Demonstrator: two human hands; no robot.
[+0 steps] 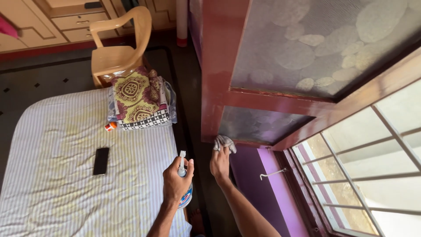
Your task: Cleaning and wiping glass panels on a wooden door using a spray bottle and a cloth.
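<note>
Left hand (175, 181) grips a spray bottle (184, 184), label mostly hidden; right hand (220, 162) presses a cloth (224, 142) against the shutter's (263, 125) lower pane beside the bed (66, 175) edge.

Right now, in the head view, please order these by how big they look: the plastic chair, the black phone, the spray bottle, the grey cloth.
1. plastic chair, though farthest away
2. spray bottle in the left hand, partly covered
3. black phone and grey cloth under the right hand look alike; no ranking.
</note>
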